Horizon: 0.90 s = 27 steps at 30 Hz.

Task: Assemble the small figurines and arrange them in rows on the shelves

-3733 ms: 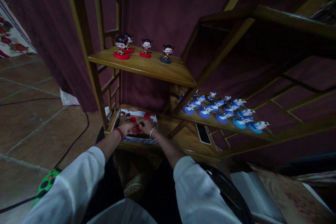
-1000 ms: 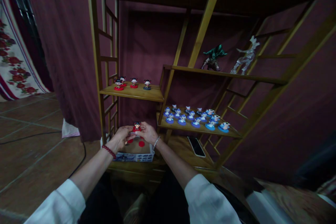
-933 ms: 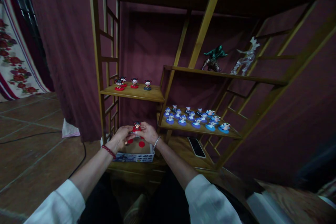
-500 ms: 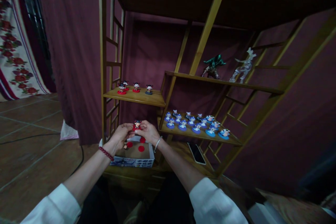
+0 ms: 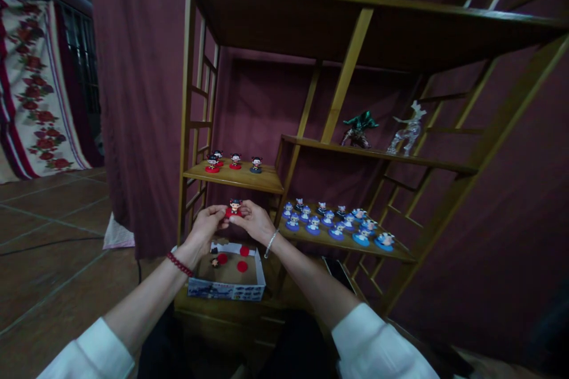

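Observation:
Between my left hand [image 5: 205, 225] and my right hand [image 5: 253, 221], I hold a small black-haired figurine [image 5: 235, 208] on a red round base. Its lower part is partly hidden by my fingers. It is above an open cardboard box [image 5: 226, 291], which has printed outer walls. Inside the box lie several red discs [image 5: 242, 266] and a small dark piece [image 5: 215, 262]. Neither hand touches the box.
A wooden shelf [image 5: 233, 179] behind my hands carries several similar figurines. To the right, a lower shelf [image 5: 342, 243] holds several blue-based figurines. Above it stand a green figure [image 5: 358, 129] and a clear figure [image 5: 406, 136]. A dark curtain [image 5: 142, 100] hangs at left.
The view has tilted upward, so the shelves and box sit lower in the frame. My hands still hold the figurine together above the box, with the figurine's base now more visible.

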### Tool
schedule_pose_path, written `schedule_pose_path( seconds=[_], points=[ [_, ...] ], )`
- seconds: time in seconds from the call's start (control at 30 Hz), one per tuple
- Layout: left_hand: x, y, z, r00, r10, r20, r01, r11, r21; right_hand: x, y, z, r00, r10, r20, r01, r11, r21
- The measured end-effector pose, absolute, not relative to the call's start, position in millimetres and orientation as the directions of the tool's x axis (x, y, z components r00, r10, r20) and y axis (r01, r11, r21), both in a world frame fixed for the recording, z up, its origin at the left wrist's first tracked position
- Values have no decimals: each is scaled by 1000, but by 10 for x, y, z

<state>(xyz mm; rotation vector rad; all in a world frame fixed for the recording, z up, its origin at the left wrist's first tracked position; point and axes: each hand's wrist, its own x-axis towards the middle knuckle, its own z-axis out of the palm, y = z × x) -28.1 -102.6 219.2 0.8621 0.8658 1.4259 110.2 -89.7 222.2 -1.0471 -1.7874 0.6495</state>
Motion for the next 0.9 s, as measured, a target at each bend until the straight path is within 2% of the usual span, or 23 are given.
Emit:
schedule_pose_path(
  seconds=[0.43,0.63,0.77,0.9],
  points=[
    [-264,-1106,2502,-62,963,263,-404,-265,876,1100,-927,2738,-247,825,509,378,565,-733],
    [-215,-1050,2702,-110,944,310,-370,-329,869,1090,-840,2972,-279,807,520,398,590,-702],
    [-202,-911,2750,-175,902,395,-268,-430,862,1054,-804,3117,-240,797,554,521,588,-619],
    [-222,-735,2718,-183,813,554,-39,-569,822,1037,-736,3223,-187,791,582,647,545,-533]
  ],
)
